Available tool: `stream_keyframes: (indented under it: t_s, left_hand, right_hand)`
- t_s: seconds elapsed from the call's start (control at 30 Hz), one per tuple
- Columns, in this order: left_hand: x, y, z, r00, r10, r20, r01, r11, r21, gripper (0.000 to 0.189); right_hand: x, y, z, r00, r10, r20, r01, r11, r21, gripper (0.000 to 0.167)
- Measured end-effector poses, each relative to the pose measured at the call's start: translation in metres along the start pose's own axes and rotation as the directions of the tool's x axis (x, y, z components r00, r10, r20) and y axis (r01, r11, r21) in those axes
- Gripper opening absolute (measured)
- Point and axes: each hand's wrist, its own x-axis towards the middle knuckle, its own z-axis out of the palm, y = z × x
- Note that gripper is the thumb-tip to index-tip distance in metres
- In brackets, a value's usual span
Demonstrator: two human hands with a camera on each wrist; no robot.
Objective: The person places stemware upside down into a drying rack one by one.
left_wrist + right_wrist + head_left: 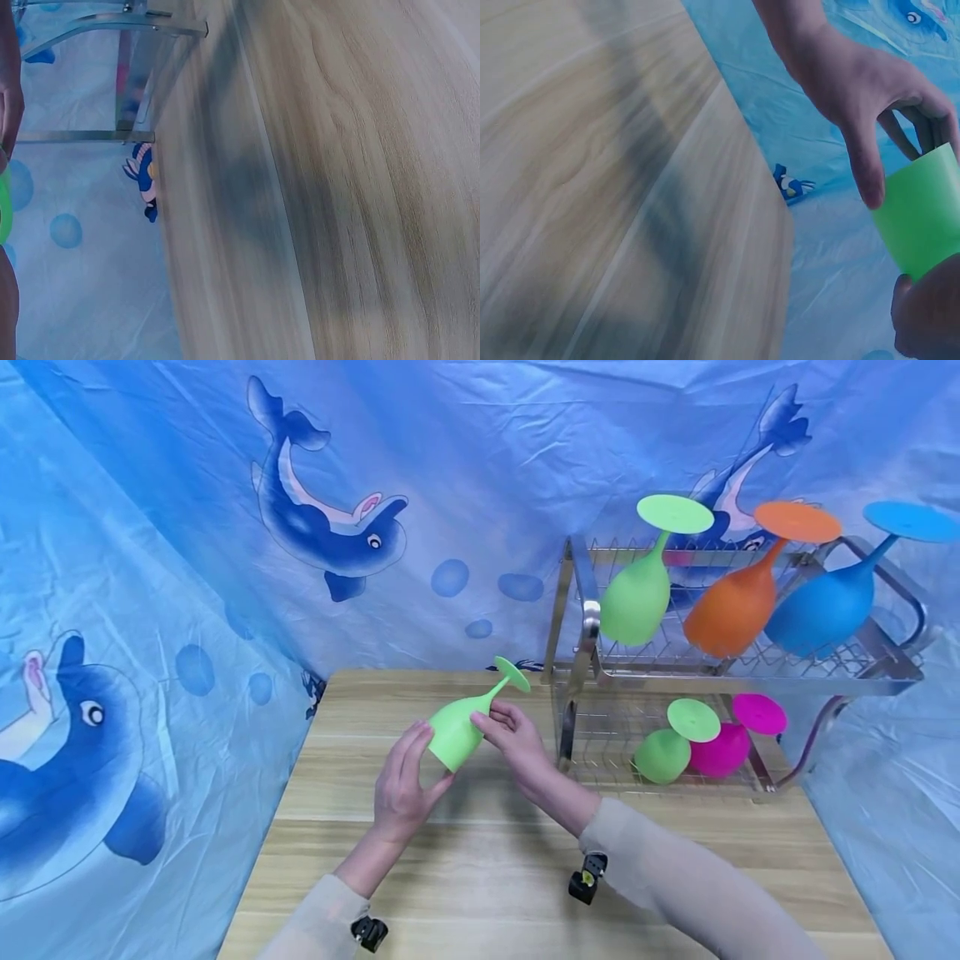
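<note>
A light green goblet (455, 727) is held tilted above the table, its mouth toward the lower left and its round foot toward the upper right. My left hand (400, 783) spans the mouth, with the thumb at the lower side of the rim and the fingers at the upper side. Near the stem, my right hand (519, 750) pinches the bowl between thumb and fingers. The right wrist view shows the goblet's bowl (922, 214) between both hands. Only slivers of a hand and green goblet appear at the left wrist view's edge.
A two-tier metal rack (750, 683) stands on the wooden table (480, 893) at the right. Upside down on its upper tier are green (637, 597), orange (735, 610) and blue (825, 610) goblets. Below are green (662, 756) and magenta (722, 752) goblets. Dolphin-printed curtains (450, 485) surround the table.
</note>
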Motion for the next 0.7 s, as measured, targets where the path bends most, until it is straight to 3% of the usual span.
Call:
stream_keyframes:
  t_s: [0.23, 0.7]
  left_hand:
    - [-0.002, -0.001, 0.001, 1.0, 0.021, 0.004, -0.021, 0.999, 0.025, 0.08]
    - [-0.008, -0.005, 0.004, 1.0, 0.016, -0.011, -0.016, 0.999, 0.047, 0.071]
  right_hand:
    - [0.007, 0.002, 0.015, 0.995, 0.022, -0.101, -0.024, 1.0, -0.015, 0.059]
    - [0.011, 0.006, 0.022, 0.996, 0.03, -0.085, -0.032, 0.999, -0.015, 0.058]
